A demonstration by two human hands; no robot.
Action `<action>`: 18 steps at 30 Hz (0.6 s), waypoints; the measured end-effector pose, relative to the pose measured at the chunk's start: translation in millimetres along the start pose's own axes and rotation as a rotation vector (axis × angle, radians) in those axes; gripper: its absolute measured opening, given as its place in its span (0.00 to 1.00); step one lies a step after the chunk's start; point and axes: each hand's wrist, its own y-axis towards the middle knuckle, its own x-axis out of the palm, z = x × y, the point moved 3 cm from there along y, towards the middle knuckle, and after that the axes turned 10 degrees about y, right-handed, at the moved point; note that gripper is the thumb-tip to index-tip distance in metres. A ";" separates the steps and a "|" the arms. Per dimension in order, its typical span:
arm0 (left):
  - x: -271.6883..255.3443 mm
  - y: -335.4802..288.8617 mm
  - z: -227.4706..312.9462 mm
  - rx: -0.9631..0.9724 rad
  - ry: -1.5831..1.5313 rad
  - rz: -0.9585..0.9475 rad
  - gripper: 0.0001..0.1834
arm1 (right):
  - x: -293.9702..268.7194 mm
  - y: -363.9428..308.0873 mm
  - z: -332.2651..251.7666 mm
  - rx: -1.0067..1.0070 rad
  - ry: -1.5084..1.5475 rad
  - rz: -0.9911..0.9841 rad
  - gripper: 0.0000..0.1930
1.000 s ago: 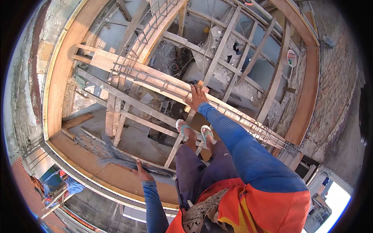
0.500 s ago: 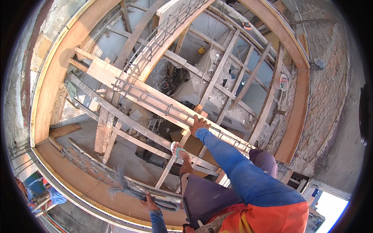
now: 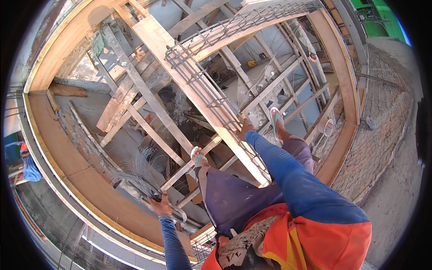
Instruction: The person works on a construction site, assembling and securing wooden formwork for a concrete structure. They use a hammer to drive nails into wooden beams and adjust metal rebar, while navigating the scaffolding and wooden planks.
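My left hand (image 3: pixel 160 204), low in the left half, is closed around a bundle of thin grey tie wire (image 3: pixel 143 167). The wire's loose ends fan out up and to the left, and its bent end loops out on the hand's other side. Near the centre, my right hand (image 3: pixel 244 129) grips the edge of a long wooden formwork board (image 3: pixel 155 36). Some of its fingers are hidden. Along this board runs a steel rebar cage (image 3: pixel 200 81), close beside the right hand. My sandalled feet (image 3: pixel 197 156) stand apart on either side of the board.
Open gaps between wooden struts (image 3: pixel 148 96) drop to rubble and debris below. A curved plywood formwork (image 3: pixel 78 173) rims the left and front. A second rebar cage (image 3: pixel 252 22) crosses the far side. A whitish bucket (image 3: pixel 327 127) sits at right, beside a rough brick wall (image 3: pixel 373 121).
My view has swung, so the board now slants more steeply. One foot now shows on the right side of the board. My left hand and the wire appear higher and further left.
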 end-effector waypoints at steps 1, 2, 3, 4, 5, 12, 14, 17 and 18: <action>4.7 4.0 6.7 -0.014 0.020 0.013 0.53 | -2.3 1.1 1.0 -0.033 -0.014 0.007 0.49; 12.5 13.8 18.7 0.035 -0.018 0.014 0.53 | -3.9 9.9 -0.8 -0.039 -0.037 0.011 0.49; 19.4 21.2 25.0 0.078 -0.045 0.008 0.52 | -1.8 12.7 4.3 -0.032 -0.062 0.008 0.50; 34.8 33.9 26.3 0.223 0.044 0.111 0.51 | -3.0 15.3 11.1 -0.042 -0.047 0.020 0.50; 51.3 48.4 30.5 0.354 0.130 0.242 0.49 | -6.6 18.4 1.2 -0.080 -0.041 0.032 0.50; 100.0 28.3 223.1 0.268 -0.097 0.009 0.42 | 5.5 125.3 46.0 -0.461 -0.457 0.217 0.50; 125.0 16.2 246.2 0.166 -0.128 -0.102 0.44 | 24.2 137.0 48.2 -0.511 -0.082 0.124 0.43; 188.5 -9.6 281.2 0.127 -0.179 -0.056 0.47 | 28.2 86.2 27.4 -0.333 0.011 0.011 0.49; 202.5 -19.5 297.9 0.110 -0.216 -0.114 0.48 | 29.1 86.4 30.8 -0.345 -0.020 -0.044 0.49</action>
